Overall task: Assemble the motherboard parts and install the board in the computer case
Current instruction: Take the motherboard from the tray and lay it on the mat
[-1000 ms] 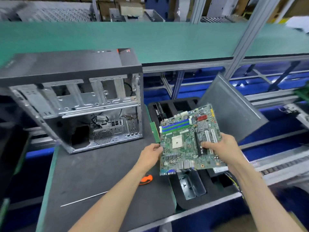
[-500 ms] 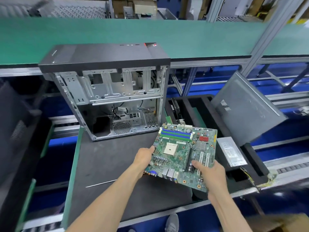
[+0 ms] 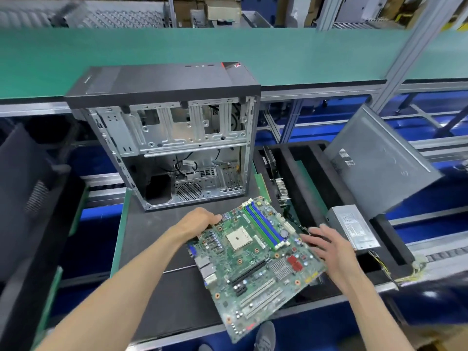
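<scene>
While left hand (image 3: 202,220) grips motherboard (image 3: 255,262) edge, right hand (image 3: 329,245) hovers flat, fingers spread, released.

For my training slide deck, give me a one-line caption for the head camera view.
Left hand grips the motherboard over the dark mat, right hand open at its edge, before the open computer case.

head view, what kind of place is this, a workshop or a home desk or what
Most likely a computer assembly line in a factory. A long green conveyor belt runs behind the bench, an open computer case stands on the mat, and a foam tray holds parts beside the motherboard.
</scene>
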`<act>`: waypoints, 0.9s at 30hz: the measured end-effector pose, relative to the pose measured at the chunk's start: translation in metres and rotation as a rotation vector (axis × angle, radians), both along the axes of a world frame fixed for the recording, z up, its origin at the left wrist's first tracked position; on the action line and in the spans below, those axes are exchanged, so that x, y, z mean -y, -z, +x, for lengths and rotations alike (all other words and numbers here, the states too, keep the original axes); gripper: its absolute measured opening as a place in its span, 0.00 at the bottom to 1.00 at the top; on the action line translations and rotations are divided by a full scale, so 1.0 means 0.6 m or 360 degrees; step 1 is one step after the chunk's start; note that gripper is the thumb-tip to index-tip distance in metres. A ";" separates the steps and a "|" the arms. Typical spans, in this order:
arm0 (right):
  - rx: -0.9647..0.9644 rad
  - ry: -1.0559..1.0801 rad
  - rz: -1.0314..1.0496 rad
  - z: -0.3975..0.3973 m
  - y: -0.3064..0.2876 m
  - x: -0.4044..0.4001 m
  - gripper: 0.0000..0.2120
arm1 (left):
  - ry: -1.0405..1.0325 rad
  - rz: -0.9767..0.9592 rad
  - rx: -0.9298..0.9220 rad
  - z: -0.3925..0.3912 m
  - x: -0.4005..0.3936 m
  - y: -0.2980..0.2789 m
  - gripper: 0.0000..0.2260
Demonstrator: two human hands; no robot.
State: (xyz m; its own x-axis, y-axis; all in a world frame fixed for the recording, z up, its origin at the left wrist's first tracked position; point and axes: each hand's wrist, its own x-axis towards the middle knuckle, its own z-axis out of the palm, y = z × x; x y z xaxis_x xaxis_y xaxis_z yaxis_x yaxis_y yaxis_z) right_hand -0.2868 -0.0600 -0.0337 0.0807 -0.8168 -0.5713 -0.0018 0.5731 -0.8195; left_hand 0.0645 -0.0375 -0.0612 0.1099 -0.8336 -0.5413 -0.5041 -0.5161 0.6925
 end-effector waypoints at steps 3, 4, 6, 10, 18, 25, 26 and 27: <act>-0.0273 -0.0734 0.0160 0.045 -0.007 0.022 0.21 | 0.0051 0.0050 -0.0056 0.017 0.007 -0.012 0.17; -0.0275 -0.0817 0.0188 0.055 -0.005 0.026 0.28 | 0.0063 0.0047 -0.0072 0.019 0.009 -0.014 0.18; -0.0265 -0.0922 0.0080 0.063 0.000 0.029 0.44 | 0.0104 0.0023 -0.0096 0.020 0.014 -0.014 0.18; -0.0090 -0.0981 -0.0141 0.059 0.002 0.020 0.37 | 0.0231 -0.0045 -0.0105 0.025 0.017 -0.020 0.17; 0.0038 -0.0731 -0.0095 0.076 0.034 0.023 0.37 | 0.0005 -0.0352 0.0213 0.064 0.013 -0.034 0.22; 0.0302 -0.0541 0.0077 0.151 0.072 0.019 0.29 | -0.0977 -0.0091 -0.1324 0.075 -0.098 0.020 0.24; 0.0326 -0.0542 0.0111 0.166 0.077 0.018 0.29 | -0.1017 -0.0090 -0.1343 0.070 -0.111 0.029 0.25; 0.0331 -0.0558 0.0139 0.181 0.083 0.019 0.30 | -0.1061 -0.0071 -0.1283 0.065 -0.120 0.037 0.29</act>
State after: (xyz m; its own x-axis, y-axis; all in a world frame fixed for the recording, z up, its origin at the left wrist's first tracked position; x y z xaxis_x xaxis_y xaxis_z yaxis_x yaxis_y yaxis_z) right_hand -0.1785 -0.0713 -0.0837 0.4662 -0.6685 -0.5795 -0.0487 0.6346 -0.7713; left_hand 0.1034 0.0344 -0.0832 0.1747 -0.7576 -0.6289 0.4928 -0.4857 0.7220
